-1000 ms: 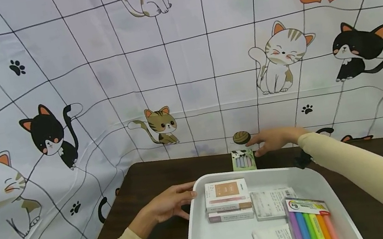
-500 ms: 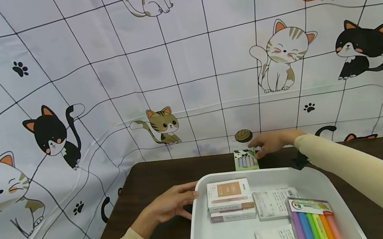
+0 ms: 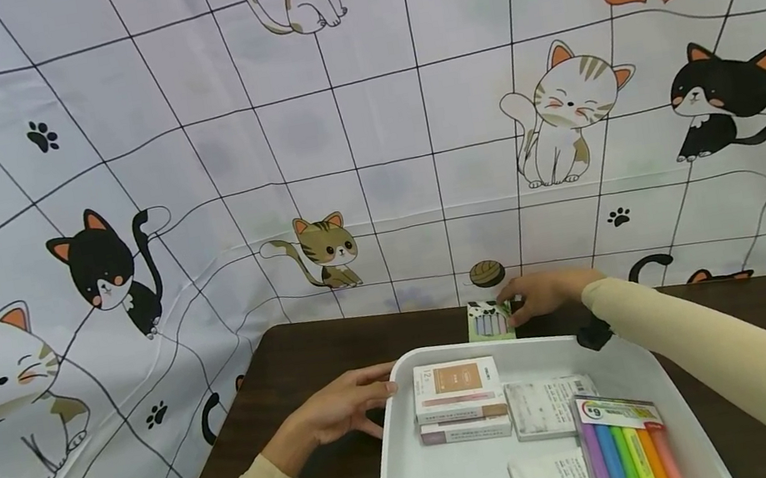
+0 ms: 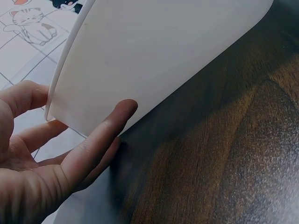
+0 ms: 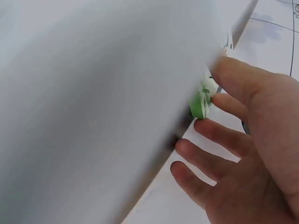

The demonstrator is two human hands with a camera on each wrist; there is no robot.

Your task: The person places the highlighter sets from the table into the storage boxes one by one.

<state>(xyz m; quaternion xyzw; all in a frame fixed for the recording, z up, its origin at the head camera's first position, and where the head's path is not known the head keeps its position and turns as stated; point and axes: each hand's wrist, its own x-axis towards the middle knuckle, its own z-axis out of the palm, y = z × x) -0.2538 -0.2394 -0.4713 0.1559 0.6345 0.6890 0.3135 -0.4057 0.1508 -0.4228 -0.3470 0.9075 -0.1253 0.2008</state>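
Observation:
At the table's far side, a small green box [image 3: 490, 321] with a cow pattern and pastel sticks on its front stands behind the tray. My right hand [image 3: 547, 292] pinches its right edge between thumb and index finger; in the right wrist view the tray hides much of the green box [image 5: 200, 103]. My left hand [image 3: 346, 406] rests on the left far corner of the white tray [image 3: 392, 474]. In the left wrist view the thumb [image 4: 105, 133] lies along the tray's outer wall [image 4: 154, 51], with the other fingers at the corner rim.
Inside the tray are two stacked flat boxes [image 3: 457, 391], two white packets with handwriting-like print [image 3: 544, 408], and a clear pack of coloured markers [image 3: 623, 448]. The dark wooden table [image 3: 324, 342] ends at a cat-print curtain [image 3: 380, 129].
My right hand has moved left onto the edge of the green box, from just beside it. The left hand has stayed at the tray corner.

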